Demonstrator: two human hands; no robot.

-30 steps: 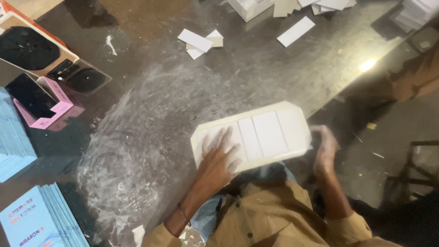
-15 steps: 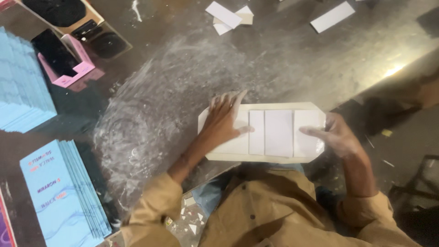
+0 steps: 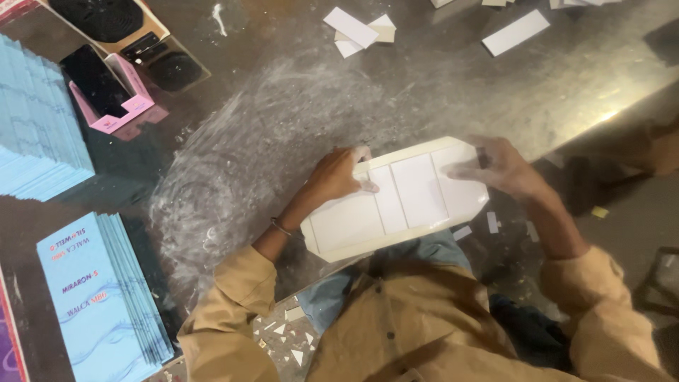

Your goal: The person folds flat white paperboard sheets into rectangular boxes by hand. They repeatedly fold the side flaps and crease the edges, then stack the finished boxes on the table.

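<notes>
1. Head view: the left hand (image 3: 338,177) lies loosely curled on the white board panel (image 3: 396,201), fingertips pressing near its top-left edge. It isn't gripping anything.
2. The right hand (image 3: 498,168) is spread flat on the panel's right end, fingers blurry.
3. The panel lies tilted at the dusty table's (image 3: 283,106) near edge, overhanging the person's lap.
4. It's hard to make out the panel's far corner under the right hand.
5. Left of the panel sit blue leaflet stacks (image 3: 99,297) and a pink box (image 3: 117,99); white paper strips (image 3: 361,32) lie beyond it.
</notes>
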